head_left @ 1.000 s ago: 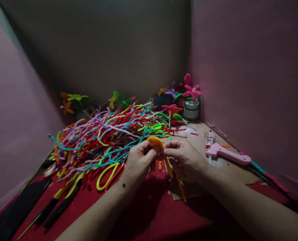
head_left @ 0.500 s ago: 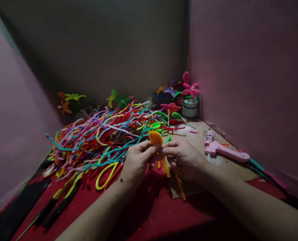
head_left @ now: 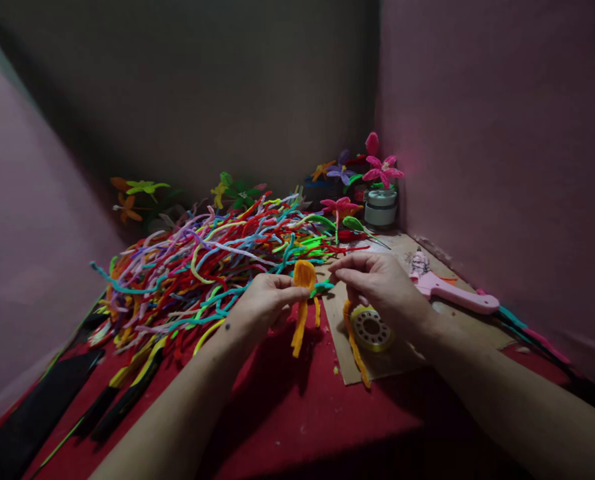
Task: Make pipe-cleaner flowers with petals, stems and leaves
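In my left hand [head_left: 265,297], thumb and fingers pinch an orange pipe cleaner petal [head_left: 304,275]; its rounded loop stands up and its tails hang below. To its right and apart from it is my right hand [head_left: 372,280], thumb and forefinger brought together at the tips. Whether anything small is between them I cannot make out. Below that hand lies another orange pipe cleaner [head_left: 357,353], beside a roll of clear tape [head_left: 372,328] on the cardboard [head_left: 340,333]. A short orange piece [head_left: 317,312] shows behind the petal.
A heap of coloured pipe cleaners [head_left: 217,253] fills the left and back. Black-and-yellow pliers [head_left: 127,393] lie at the left, a pink glue gun [head_left: 452,293] at the right. Pipe cleaner flowers [head_left: 382,170] stand at the back, one above a small pot [head_left: 380,208].
My right hand has let go of the petal and moved away to the right. The left hand keeps the petal, now turned with its tails hanging down. The tape roll has come into view.
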A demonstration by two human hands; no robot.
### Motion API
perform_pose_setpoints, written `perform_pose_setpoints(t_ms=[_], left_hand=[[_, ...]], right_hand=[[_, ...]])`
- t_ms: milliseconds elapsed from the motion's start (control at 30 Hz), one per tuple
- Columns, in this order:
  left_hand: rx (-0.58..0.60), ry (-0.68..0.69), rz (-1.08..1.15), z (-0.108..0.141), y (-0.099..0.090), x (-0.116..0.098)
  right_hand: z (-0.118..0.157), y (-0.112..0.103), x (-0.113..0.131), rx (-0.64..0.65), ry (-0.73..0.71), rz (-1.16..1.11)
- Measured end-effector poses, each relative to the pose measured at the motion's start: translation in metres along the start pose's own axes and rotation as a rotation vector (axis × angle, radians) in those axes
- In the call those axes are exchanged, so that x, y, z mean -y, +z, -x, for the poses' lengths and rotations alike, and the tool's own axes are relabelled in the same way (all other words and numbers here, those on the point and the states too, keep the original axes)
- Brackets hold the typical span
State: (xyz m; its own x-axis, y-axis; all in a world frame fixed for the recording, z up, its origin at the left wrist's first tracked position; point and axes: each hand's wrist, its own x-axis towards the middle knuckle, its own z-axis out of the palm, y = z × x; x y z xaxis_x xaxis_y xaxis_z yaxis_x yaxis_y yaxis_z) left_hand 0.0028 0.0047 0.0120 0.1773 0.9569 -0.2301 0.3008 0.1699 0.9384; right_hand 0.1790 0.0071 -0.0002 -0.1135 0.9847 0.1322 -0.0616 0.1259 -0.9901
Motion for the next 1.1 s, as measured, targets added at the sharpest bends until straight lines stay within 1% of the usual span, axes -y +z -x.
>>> perform_pose_setpoints(t_ms=[67,133,167,267,333,400,500,533,633,700,767,833,867,900,967,1033,1100], left_hand=[[0.045,-0.045,-0.118,-0.004,-0.008,0.000],[0.071,-0.047,-0.240,-0.008,-0.014,0.003],[0.082,-0.049,-0.300,-0.010,-0.015,0.004],[0.125,-0.076,-0.462,-0.014,-0.017,0.009],[0.176,-0.082,-0.538,-0.015,-0.018,0.010],[0.234,-0.076,-0.594,-0.015,-0.020,0.011],[0.306,-0.088,-0.643,-0.012,-0.022,0.009],[0.330,-0.094,-0.654,-0.011,-0.023,0.008],[0.380,-0.095,-0.690,-0.007,-0.025,0.004],[0.392,-0.077,-0.707,-0.007,-0.028,0.003],[0.410,-0.045,-0.721,-0.008,-0.030,0.004],[0.427,-0.002,-0.756,-0.011,-0.032,0.007],[0.431,0.011,-0.768,-0.012,-0.032,0.009],[0.433,0.020,-0.772,-0.013,-0.033,0.011],[0.433,0.016,-0.751,-0.015,-0.032,0.013],[0.432,-0.004,-0.708,-0.015,-0.032,0.015],[0.429,-0.023,-0.672,-0.015,-0.031,0.015]], right_hand=[[-0.004,-0.006,0.000,0.046,-0.016,0.051],[-0.008,-0.012,-0.001,0.087,-0.034,0.130],[-0.010,-0.015,-0.003,0.095,-0.066,0.194],[-0.014,-0.022,-0.006,0.109,-0.205,0.491],[-0.016,-0.026,-0.009,0.160,-0.239,0.701],[-0.017,-0.029,-0.011,0.246,-0.242,0.844],[-0.018,-0.030,-0.016,0.362,-0.289,0.949],[-0.018,-0.030,-0.018,0.380,-0.305,0.966],[-0.016,-0.029,-0.018,0.380,-0.316,0.974],[-0.015,-0.025,-0.013,0.330,-0.330,0.953],[-0.018,-0.019,-0.007,0.260,-0.381,0.937],[-0.024,-0.009,-0.002,0.236,-0.405,0.970],[-0.029,-0.002,0.000,0.250,-0.380,1.018],[-0.035,0.005,0.000,0.261,-0.303,1.082],[-0.046,0.019,-0.003,0.228,-0.238,1.137],[-0.055,0.033,-0.009,0.182,-0.196,1.169],[-0.062,0.041,-0.015,0.140,-0.183,1.174]])
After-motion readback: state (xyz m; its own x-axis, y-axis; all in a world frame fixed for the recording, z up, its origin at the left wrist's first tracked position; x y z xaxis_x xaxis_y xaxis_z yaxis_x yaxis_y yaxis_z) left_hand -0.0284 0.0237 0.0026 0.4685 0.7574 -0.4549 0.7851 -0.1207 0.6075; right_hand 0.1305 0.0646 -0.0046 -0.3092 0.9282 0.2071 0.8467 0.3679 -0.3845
